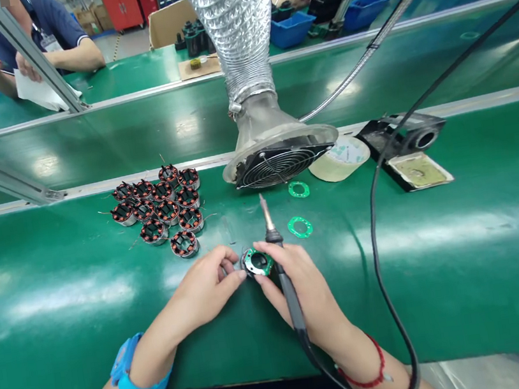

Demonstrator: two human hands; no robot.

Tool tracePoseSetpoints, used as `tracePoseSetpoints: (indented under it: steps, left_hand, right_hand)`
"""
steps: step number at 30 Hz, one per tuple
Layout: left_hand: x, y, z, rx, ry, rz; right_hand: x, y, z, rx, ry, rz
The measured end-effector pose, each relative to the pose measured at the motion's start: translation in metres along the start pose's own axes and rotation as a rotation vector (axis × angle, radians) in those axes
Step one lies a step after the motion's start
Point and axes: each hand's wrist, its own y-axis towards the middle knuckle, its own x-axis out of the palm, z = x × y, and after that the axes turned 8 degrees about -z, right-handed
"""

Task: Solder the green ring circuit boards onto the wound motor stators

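Between my hands is a motor stator (247, 273) topped by a ring-shaped green circuit board (264, 270). My left hand (207, 287) is closed, thumb and fingertips at the stator's left edge; whether they also pinch a fine wire is too small to tell. A soldering iron (291, 299) is tucked in my right hand (303, 281), its tip pointing away from me. Thumb and index finger of that same hand touch the board's right side. Two more ring boards (299, 227) lie beyond the right hand.
Several copper-wound stators (165, 213) stand grouped at the left. A fume extractor hood (277, 153) hangs low over the bench (480, 253). Behind it are a tape roll (339, 159) and an iron stand with sponge (420, 170). The iron's cable (380, 268) loops at right. Two people work opposite.
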Motion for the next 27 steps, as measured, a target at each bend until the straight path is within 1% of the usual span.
tracePoseSetpoints:
  steps: [2,5,7,9,12,13,19,24,27]
  left_hand:
    - [-0.002,-0.001,0.000,0.061,0.028,-0.018]
    - [0.001,0.000,0.001,0.125,-0.013,0.021]
    - [0.006,0.001,0.002,0.119,-0.082,0.023]
    - [0.010,0.001,0.002,0.098,-0.130,0.035]
    - [0.013,0.001,0.003,0.087,-0.127,0.063]
    - [0.012,0.002,0.004,0.083,-0.122,0.070]
    - [0.012,0.001,0.006,0.013,-0.139,0.095]
    - [0.014,0.000,0.004,-0.030,-0.071,0.103]
    - [0.014,0.000,0.004,-0.020,0.052,0.132]
  right_hand:
    - [0.000,0.000,0.001,0.000,-0.037,0.039]
    - [0.001,0.000,0.000,-0.030,-0.079,0.046]
    - [0.000,0.000,-0.002,-0.060,-0.077,0.039]
    - [-0.001,-0.001,-0.004,-0.119,-0.043,0.037]
    - [-0.002,-0.003,-0.005,-0.241,-0.009,0.029]
    - [-0.003,-0.004,-0.005,-0.262,-0.018,0.027]
    - [-0.003,-0.006,-0.003,-0.193,-0.078,0.075]
    - [-0.004,-0.003,-0.004,-0.177,0.044,0.051]
    - [-0.006,-0.004,-0.004,-0.152,0.116,0.126]
